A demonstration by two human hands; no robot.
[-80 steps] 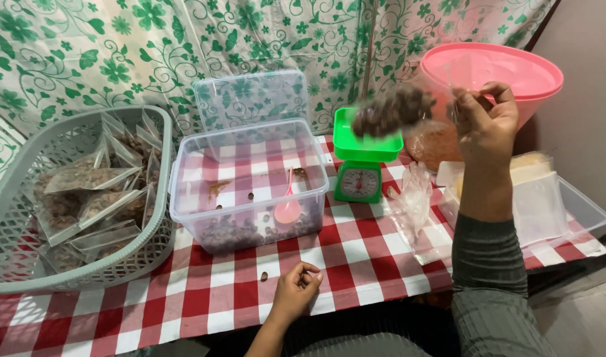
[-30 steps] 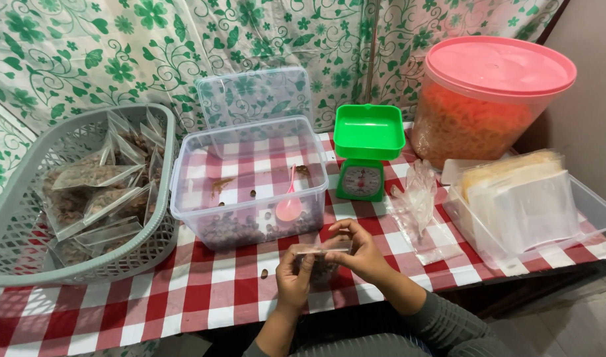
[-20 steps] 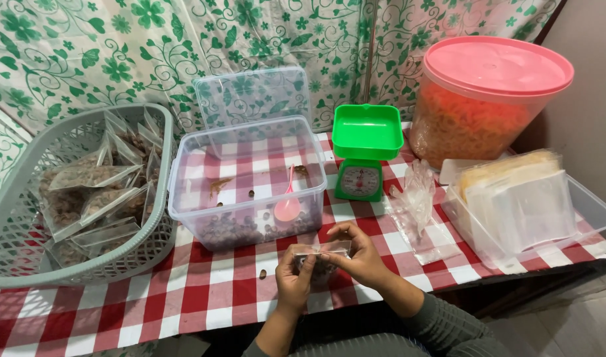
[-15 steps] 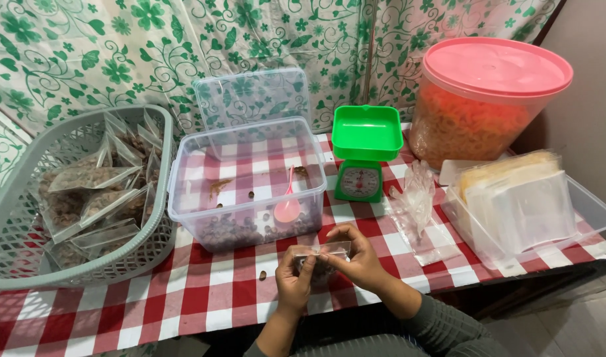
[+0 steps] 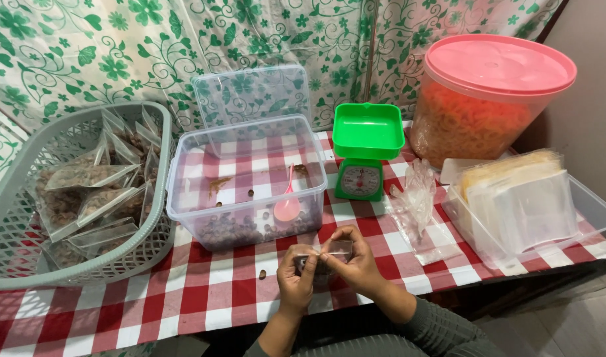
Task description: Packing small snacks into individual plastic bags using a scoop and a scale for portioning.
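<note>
Both hands, left hand (image 5: 295, 277) and right hand (image 5: 354, 254), pinch the top edge of a small clear bag (image 5: 324, 259). They probably press its seal closed. The clear tub (image 5: 246, 182) stands just behind.

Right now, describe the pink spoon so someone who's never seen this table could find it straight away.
Start at the clear tub in the middle of the checked table, left of the green scale. The pink spoon leans inside, near the front right, bowl down among brown pieces. It is the tub's only pink thing.
</note>
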